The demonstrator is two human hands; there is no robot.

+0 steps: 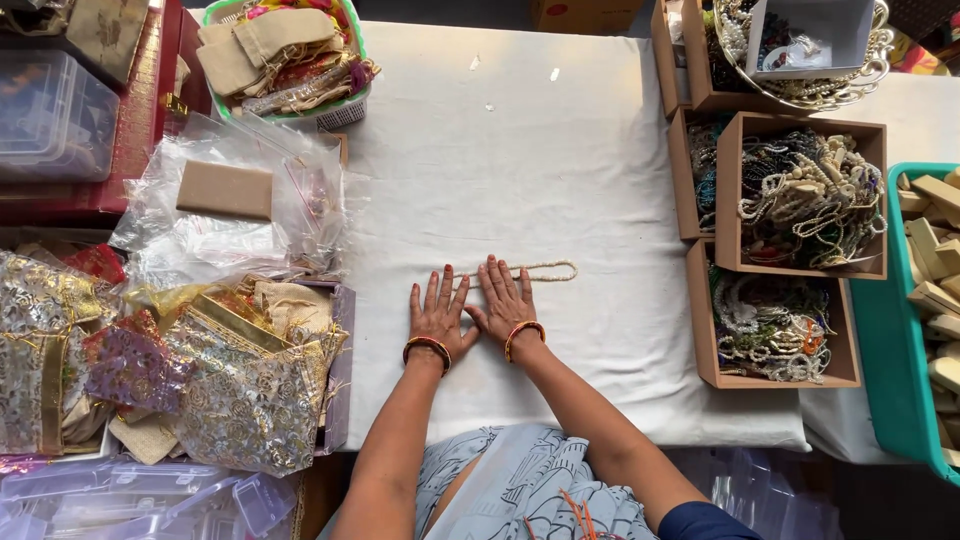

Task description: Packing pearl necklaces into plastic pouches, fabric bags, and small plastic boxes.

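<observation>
— Where are the hands?
— Both lie flat, palms down, fingers spread, side by side on the white cloth-covered counter (560,150). The left hand (438,318) grips nothing; the right hand (506,300) presses its fingertips on one end of the cream beaded necklace (540,271).
— And the necklace?
— Stretched across the cloth, running from under the right hand toward the brown cardboard boxes of tangled bead strings (806,200)
</observation>
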